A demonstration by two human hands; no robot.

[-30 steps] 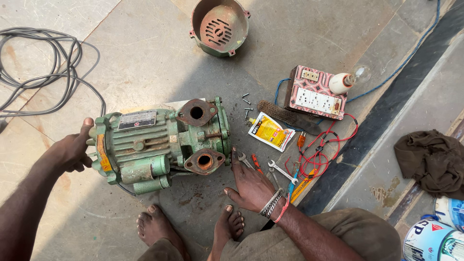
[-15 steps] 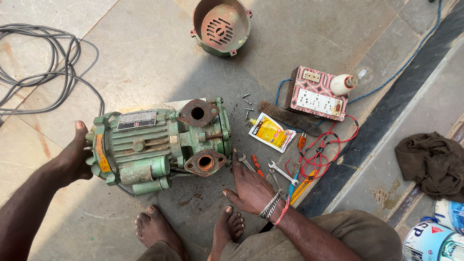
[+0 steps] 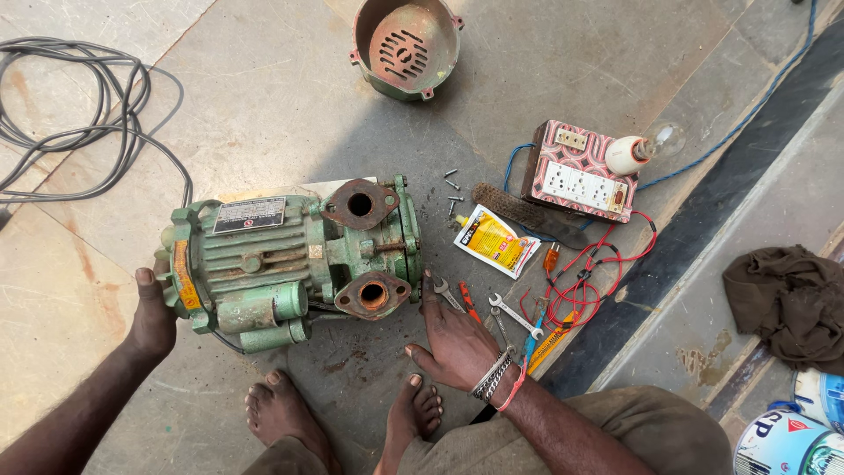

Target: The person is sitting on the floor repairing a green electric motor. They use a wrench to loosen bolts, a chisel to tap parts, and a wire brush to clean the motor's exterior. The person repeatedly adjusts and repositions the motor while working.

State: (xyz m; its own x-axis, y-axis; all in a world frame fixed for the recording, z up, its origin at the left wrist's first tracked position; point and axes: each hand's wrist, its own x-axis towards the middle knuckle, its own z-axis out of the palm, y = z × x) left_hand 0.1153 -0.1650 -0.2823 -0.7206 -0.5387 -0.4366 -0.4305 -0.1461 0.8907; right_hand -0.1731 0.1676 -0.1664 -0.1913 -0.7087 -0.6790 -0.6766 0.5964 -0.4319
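A green electric water pump [image 3: 290,255] lies on its side on the stone floor, with two rusty round flanges facing up. My left hand [image 3: 154,312] presses against the pump's left motor end, fingers wrapped on it. My right hand [image 3: 453,339] rests flat on the floor just right of the pump, fingers spread, over small spanners [image 3: 514,315] and a red-handled tool [image 3: 470,302]. It grips nothing. Both of my bare feet [image 3: 352,409] show below the pump.
A round green fan cover [image 3: 406,44] sits at the top. A grey cable coil [image 3: 66,114] lies top left. Right of the pump are screws, a yellow sachet [image 3: 495,239], a brush, a switchboard with bulb [image 3: 585,171], red wires, a dark rag [image 3: 791,303] and paint cans [image 3: 791,440].
My left hand slid lower along the pump's left end. My right hand stayed on the floor by the tools. The view shifted slightly.
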